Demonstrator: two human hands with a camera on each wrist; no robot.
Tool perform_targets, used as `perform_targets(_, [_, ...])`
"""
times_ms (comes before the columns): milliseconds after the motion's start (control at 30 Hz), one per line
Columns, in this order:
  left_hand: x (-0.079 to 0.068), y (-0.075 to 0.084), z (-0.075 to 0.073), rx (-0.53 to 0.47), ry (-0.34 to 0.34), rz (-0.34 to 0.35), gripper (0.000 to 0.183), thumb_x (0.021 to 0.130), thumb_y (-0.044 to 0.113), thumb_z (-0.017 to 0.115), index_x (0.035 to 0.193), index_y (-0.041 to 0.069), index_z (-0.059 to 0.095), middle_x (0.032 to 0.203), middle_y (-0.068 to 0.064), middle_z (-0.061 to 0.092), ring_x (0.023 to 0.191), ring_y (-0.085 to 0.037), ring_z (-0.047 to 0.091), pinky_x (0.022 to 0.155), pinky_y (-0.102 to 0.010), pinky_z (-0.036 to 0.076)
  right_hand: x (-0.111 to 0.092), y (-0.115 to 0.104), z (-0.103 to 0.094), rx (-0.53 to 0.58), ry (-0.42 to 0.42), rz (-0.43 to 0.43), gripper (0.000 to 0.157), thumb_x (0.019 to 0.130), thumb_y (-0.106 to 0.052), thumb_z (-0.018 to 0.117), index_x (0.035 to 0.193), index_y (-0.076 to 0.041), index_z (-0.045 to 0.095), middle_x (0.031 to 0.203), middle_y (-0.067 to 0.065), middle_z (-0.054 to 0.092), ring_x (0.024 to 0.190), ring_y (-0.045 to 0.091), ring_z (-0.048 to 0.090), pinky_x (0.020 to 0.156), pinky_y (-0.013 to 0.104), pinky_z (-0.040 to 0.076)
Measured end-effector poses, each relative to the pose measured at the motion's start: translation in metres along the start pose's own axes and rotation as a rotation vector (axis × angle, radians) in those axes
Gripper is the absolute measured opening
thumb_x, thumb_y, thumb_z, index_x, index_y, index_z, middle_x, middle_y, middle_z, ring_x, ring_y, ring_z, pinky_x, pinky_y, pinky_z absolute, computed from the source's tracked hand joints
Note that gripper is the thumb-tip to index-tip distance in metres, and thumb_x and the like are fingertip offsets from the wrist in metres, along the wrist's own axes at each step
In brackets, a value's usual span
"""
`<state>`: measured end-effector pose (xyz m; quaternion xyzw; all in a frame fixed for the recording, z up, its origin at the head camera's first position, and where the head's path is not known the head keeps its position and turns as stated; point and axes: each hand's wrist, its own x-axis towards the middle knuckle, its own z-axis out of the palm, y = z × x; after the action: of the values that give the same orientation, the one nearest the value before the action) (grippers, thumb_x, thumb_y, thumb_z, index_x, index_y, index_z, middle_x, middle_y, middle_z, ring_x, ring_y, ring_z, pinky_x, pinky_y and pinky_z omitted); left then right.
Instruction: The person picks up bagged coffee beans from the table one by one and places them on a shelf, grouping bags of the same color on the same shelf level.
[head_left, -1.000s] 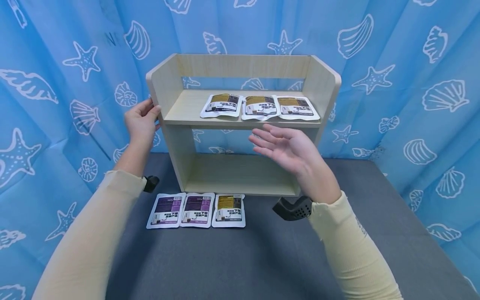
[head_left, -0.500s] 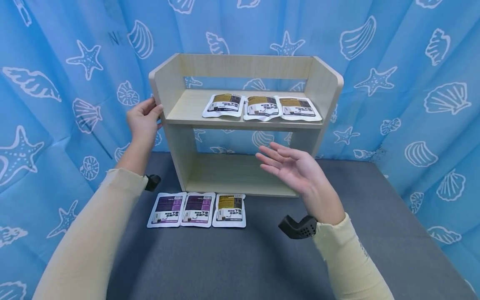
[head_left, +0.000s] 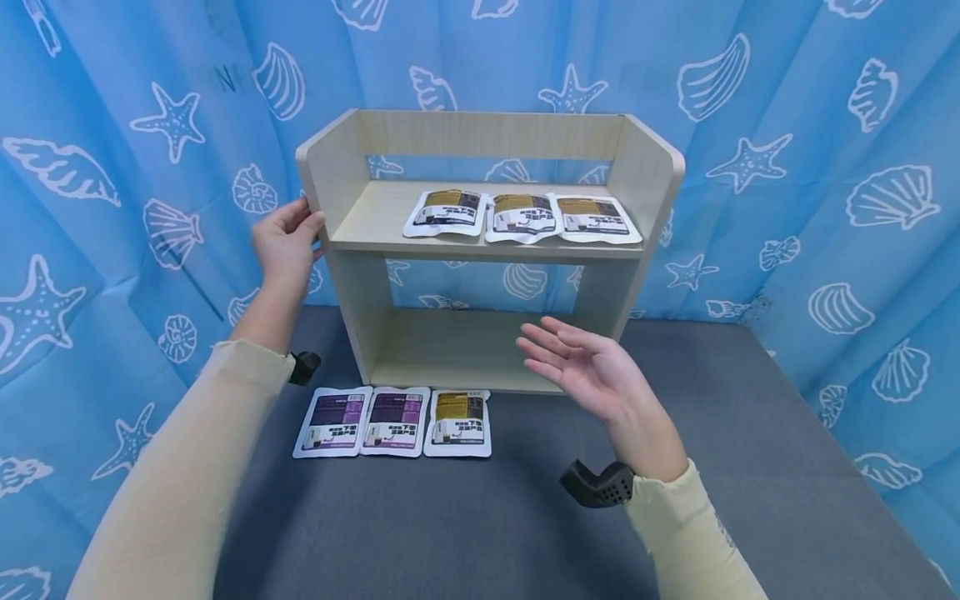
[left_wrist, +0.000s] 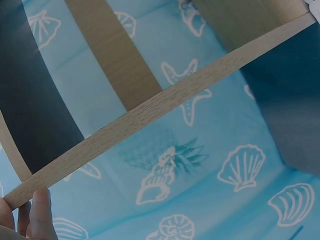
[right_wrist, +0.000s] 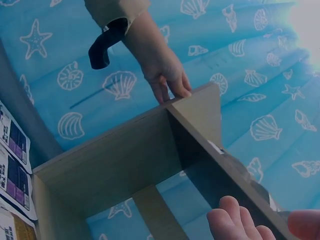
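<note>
A pale wooden two-tier shelf [head_left: 487, 135] stands on the grey table. My left hand [head_left: 287, 240] grips the front edge of its left side panel [right_wrist: 117, 132], thumb and fingers on either side of the board. On the upper tier, three white-edged pouches with gold-and-white labels lie in a row: a left one [head_left: 447, 210], a middle one [head_left: 522, 214] and a right one [head_left: 597, 217]. My right hand [head_left: 588, 371] hovers before the lower tier's right part, palm up, fingers extended, holding nothing.
On the table before the shelf's left half lie two purple-labelled pouches, one [head_left: 332, 421] beside the other [head_left: 394, 421], and a gold-labelled pouch [head_left: 459, 422] to their right. A blue seashell-print curtain [head_left: 795, 208] hangs behind and around the table.
My right hand has come down and slightly right, from the upper tier's front edge to the lower tier. My left hand keeps its grip on the shelf; the pouches have stayed put.
</note>
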<state>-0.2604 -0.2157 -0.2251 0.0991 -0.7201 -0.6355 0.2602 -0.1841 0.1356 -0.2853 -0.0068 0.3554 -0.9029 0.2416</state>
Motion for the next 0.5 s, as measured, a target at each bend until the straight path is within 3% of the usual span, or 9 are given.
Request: perform_targets(500, [-0.001, 0.0, 0.0, -0.013, -0.005, -0.006, 0.041, 0.096, 0.028, 0.061, 0.135, 0.017, 0.059, 0.135, -0.006, 0.058, 0.118, -0.016, 0.059, 0.095, -0.035, 0.051, -0.003, 0.024, -0.024, -0.007, 0.043, 0.027, 0.056, 0.106, -0.008, 0.029, 0.155, -0.003, 0.002, 0.161, 0.018, 0.01, 0.146, 0.032, 0.016, 0.115, 0.041, 0.02])
